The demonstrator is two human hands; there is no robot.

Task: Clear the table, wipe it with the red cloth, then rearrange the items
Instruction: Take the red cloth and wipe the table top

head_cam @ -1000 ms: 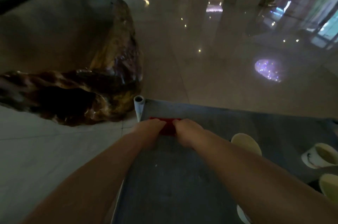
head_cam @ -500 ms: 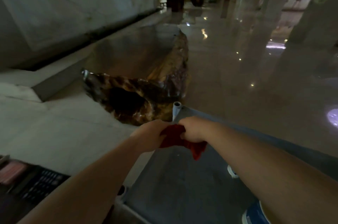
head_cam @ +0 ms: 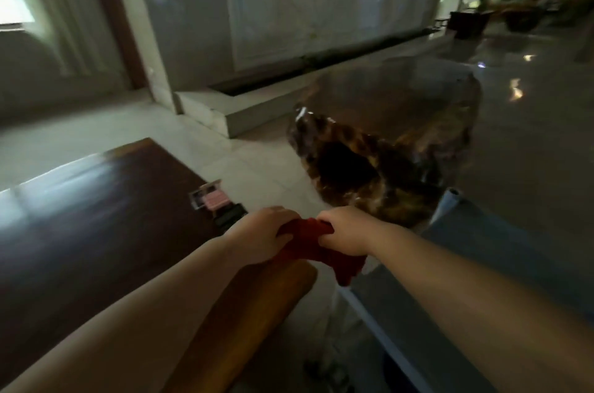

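Observation:
Both hands hold the red cloth (head_cam: 321, 253) bunched up in the air, in front of me. My left hand (head_cam: 262, 235) grips its left end and my right hand (head_cam: 345, 232) grips its right end, and a fold hangs down below the right hand. The cloth is above the gap between a dark wooden table (head_cam: 83, 219) on the left and a grey surface (head_cam: 488, 264) on the right. At the wooden table's near right edge lie a small clear box with pink contents (head_cam: 210, 198) and a dark flat object (head_cam: 229, 216).
A brown wooden chair back or armrest (head_cam: 254, 312) sits below my left forearm. A large carved wood stump table (head_cam: 395, 148) stands ahead on the shiny tiled floor. A rolled white tube (head_cam: 446, 203) marks the grey surface's far corner. Walls and a step lie beyond.
Both hands lifted the red cloth off the grey surface and carried it leftward. My view swung left, so the dark wooden table came into view and the bowls on the grey surface left it.

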